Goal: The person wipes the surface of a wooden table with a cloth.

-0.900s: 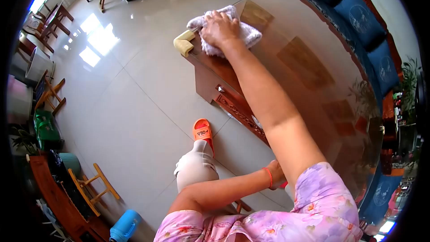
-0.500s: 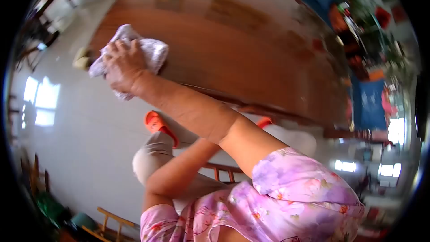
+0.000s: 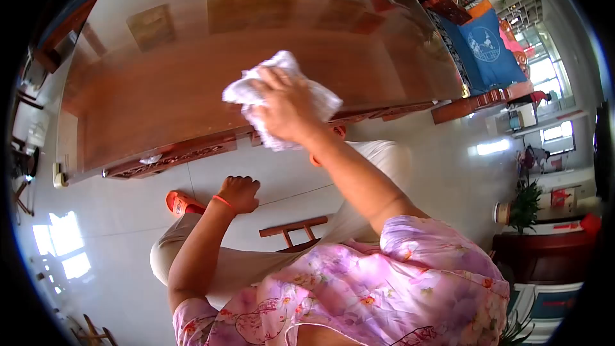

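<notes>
My right hand (image 3: 286,104) presses a crumpled pale white-and-lilac cloth (image 3: 325,98) against the wooden table (image 3: 160,70), close to its near edge. Part of the cloth hangs over that edge toward me. The fingers are bent on the cloth, and the palm side is hidden. My left hand (image 3: 239,194), with a red band at the wrist, is curled into a fist above my leg. Nothing shows in it, and it touches neither the table nor the cloth.
The glossy tabletop has a pale corner guard (image 3: 59,175) at its near left corner. A small wooden stool (image 3: 293,225) stands between my legs. An orange slipper (image 3: 182,202) is on my foot below the table. A seat with a blue cushion (image 3: 483,48) stands at the right.
My right hand has carried the cloth from the table's left end rightward along the near edge. My left hand, hidden behind the right arm before, now shows. The view has shifted too.
</notes>
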`<action>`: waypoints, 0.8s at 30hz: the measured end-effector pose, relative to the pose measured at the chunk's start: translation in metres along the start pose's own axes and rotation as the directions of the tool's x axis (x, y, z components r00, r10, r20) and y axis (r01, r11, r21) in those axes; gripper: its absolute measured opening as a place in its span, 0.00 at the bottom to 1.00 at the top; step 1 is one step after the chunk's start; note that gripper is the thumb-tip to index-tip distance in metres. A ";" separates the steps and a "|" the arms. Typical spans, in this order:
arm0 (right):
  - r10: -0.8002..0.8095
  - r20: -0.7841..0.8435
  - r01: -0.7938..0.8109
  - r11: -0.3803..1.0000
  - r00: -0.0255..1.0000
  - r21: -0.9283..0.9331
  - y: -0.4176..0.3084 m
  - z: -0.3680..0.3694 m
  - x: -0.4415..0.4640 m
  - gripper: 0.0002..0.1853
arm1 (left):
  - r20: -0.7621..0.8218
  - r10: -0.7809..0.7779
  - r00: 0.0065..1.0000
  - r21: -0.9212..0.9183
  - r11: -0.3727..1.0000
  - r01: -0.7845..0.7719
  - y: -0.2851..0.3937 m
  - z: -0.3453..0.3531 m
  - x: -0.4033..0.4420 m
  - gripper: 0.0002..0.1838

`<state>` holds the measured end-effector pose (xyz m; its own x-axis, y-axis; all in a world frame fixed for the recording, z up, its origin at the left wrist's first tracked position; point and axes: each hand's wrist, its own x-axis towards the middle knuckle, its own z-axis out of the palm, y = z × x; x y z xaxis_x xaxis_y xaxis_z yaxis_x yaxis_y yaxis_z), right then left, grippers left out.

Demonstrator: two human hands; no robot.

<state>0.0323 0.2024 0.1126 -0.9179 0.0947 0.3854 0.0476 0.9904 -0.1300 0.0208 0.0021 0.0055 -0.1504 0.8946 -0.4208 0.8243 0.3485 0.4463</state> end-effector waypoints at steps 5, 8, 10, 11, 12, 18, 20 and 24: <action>0.306 -0.018 -0.307 0.948 0.952 -0.086 0.130 -0.044 -0.052 0.23 | 0.028 0.004 1.000 0.041 0.999 -0.005 -0.004 0.015 0.003 0.16; 0.462 -0.082 -0.466 0.846 0.883 -0.260 0.236 -0.055 -0.094 0.24 | 0.013 0.003 1.000 0.047 0.999 -0.004 -0.005 0.018 -0.001 0.17; 0.592 -0.072 -0.591 0.771 0.802 -0.236 0.297 -0.075 -0.114 0.26 | 0.018 -0.019 1.000 0.040 0.999 0.019 -0.006 0.017 -0.004 0.16; 0.673 -0.072 -0.673 0.716 0.736 -0.186 0.326 -0.084 -0.123 0.25 | -0.016 -0.005 1.000 0.052 0.999 0.006 -0.004 0.017 -0.006 0.15; 0.746 -0.066 -0.746 0.652 0.663 -0.135 0.347 -0.092 -0.127 0.25 | -0.050 0.010 0.999 0.064 0.998 -0.006 0.000 0.016 -0.008 0.14; 0.855 -0.087 -0.800 0.437 0.512 -0.411 0.320 -0.087 -0.063 0.26 | -0.065 0.081 0.995 0.058 0.995 -0.078 0.020 0.010 -0.008 0.15; 0.802 -0.012 -0.717 0.527 0.597 -0.457 0.288 -0.063 -0.024 0.26 | -0.078 0.123 0.989 0.064 0.991 -0.118 0.024 0.012 -0.009 0.15; 0.566 0.104 -0.482 0.772 0.818 -0.414 0.183 -0.006 0.052 0.25 | -0.145 0.159 0.977 0.071 0.986 -0.150 0.024 0.022 -0.016 0.14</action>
<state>-0.0042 0.3889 0.1145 -0.7647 0.6276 0.1465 0.6422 0.7609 0.0923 0.0552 -0.0094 0.0057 -0.0945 0.9697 -0.2254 0.8743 0.1891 0.4469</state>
